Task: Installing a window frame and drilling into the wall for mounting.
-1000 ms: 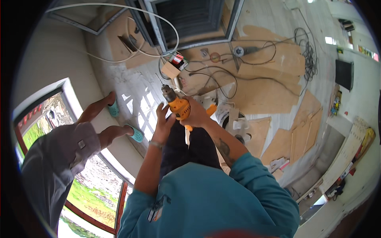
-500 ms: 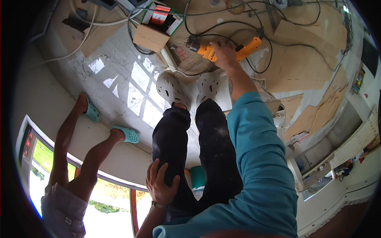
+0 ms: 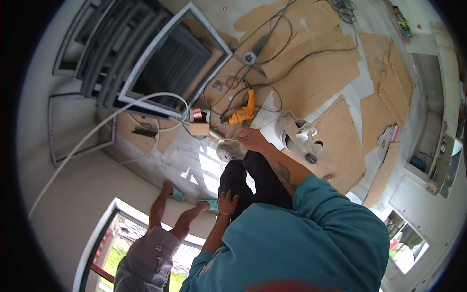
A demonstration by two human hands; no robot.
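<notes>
- Right arm: extends forward from a teal sleeve, forearm angled inward over the right knee.
- Right hand: reaches beyond the knees with its fingers curled inward; whether it grips anything cannot be told.
- Left hand: rests palm down on the dark trousers, fingers slightly spread, holding nothing visible.
- Orange power drill: lies on the floor just beyond the right hand, apart from it and well apart from the left; its chuck points left, toward a small cardboard box.
- Angle grinder: lies farther off, beyond the drill.
</notes>
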